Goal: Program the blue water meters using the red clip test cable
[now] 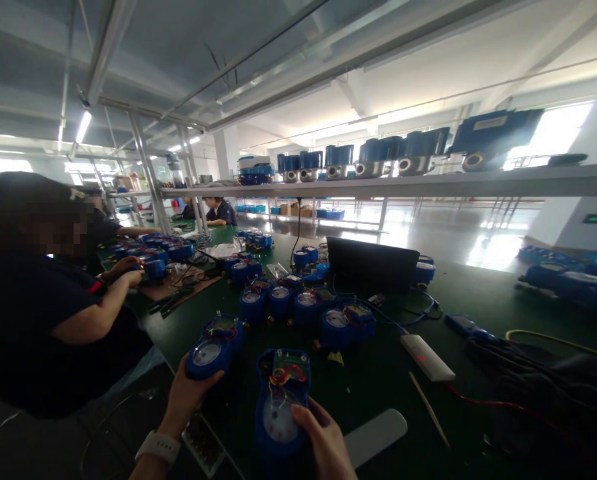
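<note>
Head | blue meters on green table | pale shelf | glossy floor

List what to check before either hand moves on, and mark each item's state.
1. Left hand on the blue plastic housing with a round dial: ok, it grips the near end.
2. Right hand on the nearer blue plastic housing with a clear round window: ok, thumb at the window's edge.
3. Cover over the nearer housing's green circuit board: not ok, the board is exposed.
4. Wire connections there: cannot tell, too small to judge.
5. Red light on the white rectangular box: ok, lit.
6. Right hand apart from the flat, round-ended pale strip: cannot tell, they overlap in view.
</note>
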The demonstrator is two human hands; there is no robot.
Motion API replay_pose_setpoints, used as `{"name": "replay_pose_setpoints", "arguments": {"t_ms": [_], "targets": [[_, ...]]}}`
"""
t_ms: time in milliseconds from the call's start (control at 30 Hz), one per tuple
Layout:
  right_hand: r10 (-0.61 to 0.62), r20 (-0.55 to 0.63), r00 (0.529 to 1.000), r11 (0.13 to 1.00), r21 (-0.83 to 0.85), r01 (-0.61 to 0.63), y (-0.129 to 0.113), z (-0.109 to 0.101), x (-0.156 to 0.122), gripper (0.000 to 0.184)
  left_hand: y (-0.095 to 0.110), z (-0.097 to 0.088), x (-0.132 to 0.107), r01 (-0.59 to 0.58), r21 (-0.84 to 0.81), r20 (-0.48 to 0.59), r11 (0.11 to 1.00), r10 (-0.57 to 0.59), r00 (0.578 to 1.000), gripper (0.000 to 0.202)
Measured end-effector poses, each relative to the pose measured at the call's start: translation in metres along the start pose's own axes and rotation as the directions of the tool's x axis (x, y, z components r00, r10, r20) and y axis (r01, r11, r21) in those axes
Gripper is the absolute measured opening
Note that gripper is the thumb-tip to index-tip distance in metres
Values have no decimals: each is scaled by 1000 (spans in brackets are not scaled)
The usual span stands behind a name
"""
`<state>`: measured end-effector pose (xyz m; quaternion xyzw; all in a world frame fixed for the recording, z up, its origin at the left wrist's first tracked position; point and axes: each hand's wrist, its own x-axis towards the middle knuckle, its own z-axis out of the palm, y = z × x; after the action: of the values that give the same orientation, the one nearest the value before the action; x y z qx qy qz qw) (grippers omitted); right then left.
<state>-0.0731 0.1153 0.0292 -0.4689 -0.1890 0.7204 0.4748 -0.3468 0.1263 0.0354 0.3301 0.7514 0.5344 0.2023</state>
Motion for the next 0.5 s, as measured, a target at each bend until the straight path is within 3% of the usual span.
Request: {"name": "replay_pose_setpoints", "arguments": {"t_ms": [133,300,500], "targets": [[8,-26,1000,1000,-15,-8,8,50,26,72,-2,-2,14,-27,-26,11,999,27,1000,94],[4,-41,999,997,-73,-7,8,86,62,72,-12,5,39,-64,-60,33,996,66,997,81],[-37,38,999,993,-110,41,5,120,100,27,-18,20,72,-106,-88,64,990,112,992,34]]}}
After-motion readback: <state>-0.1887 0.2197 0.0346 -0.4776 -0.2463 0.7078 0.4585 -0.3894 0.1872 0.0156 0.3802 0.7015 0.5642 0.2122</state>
